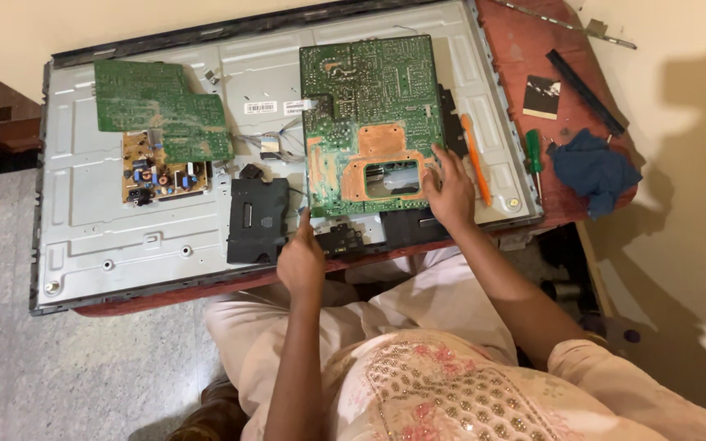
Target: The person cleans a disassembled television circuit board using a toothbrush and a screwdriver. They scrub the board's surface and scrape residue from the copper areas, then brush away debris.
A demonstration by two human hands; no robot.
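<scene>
Nearest the camera sits the person's lap, in pale cloth with pink embroidery and small beads; from it two bare forearms reach up to a red table (525,49) bearing a flat television (100,237) laid face down, back cover already off, grey stamped metal chassis exposed; the left hand (300,260) is loosely closed, index finger extended to the lower left corner of the large green board (369,106), gripping nothing that can be made out; the right hand (449,189) lies open and flat, fingers spread on the board's lower right edge; the board lies solder side up over the chassis centre, slightly askew, so it is judged freed from its mounts and turned over, neither refitted nor removed; it is glossy green with orange-brown patches around a rectangular cut-out; a second green board (157,110) lies upper left, partly covering a tan board (153,171) with small components; a matte black plate (256,219) and thin grey wires (275,143) lie between the boards; to the right, well apart from the hands, lie an orange pry tool (475,159), a green-handled screwdriver (534,155), a crumpled blue cloth (594,167) and a black strip (586,91).
</scene>
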